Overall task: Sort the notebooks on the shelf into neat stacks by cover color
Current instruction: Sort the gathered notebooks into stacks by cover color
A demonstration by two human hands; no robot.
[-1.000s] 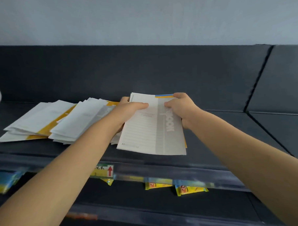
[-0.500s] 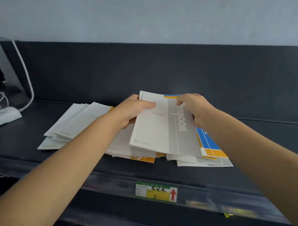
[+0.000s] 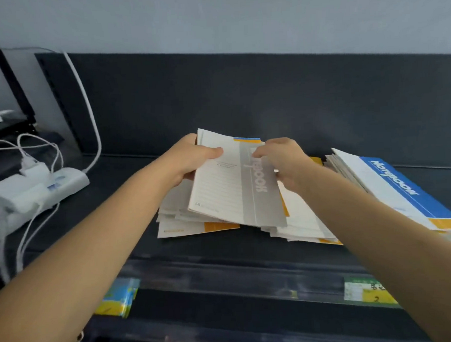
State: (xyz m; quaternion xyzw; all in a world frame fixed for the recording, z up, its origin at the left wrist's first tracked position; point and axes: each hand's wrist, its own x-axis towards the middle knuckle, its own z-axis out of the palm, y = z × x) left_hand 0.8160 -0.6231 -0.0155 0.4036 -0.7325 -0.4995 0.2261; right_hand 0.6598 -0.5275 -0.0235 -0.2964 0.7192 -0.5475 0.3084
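Your left hand (image 3: 190,160) and right hand (image 3: 283,159) each pinch the far end of the grey-banded white paper notebook (image 3: 228,191), tilted over the loose mixed pile (image 3: 180,229) mid-shelf. Lift it clear and level, then square it with the grey covers, not on the blue-banded stack (image 3: 406,196) to the right.

Dark shelf (image 3: 235,245): loose notebook heap (image 3: 175,232) at frame centre, blue-covered stack (image 3: 390,187) right of it, white power strip (image 3: 64,180) with cables at left.

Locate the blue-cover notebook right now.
Head view, right side of the shelf: the blue-cover notebook tops the rightmost stack, just right of the right hand, which grips the grey notebook.
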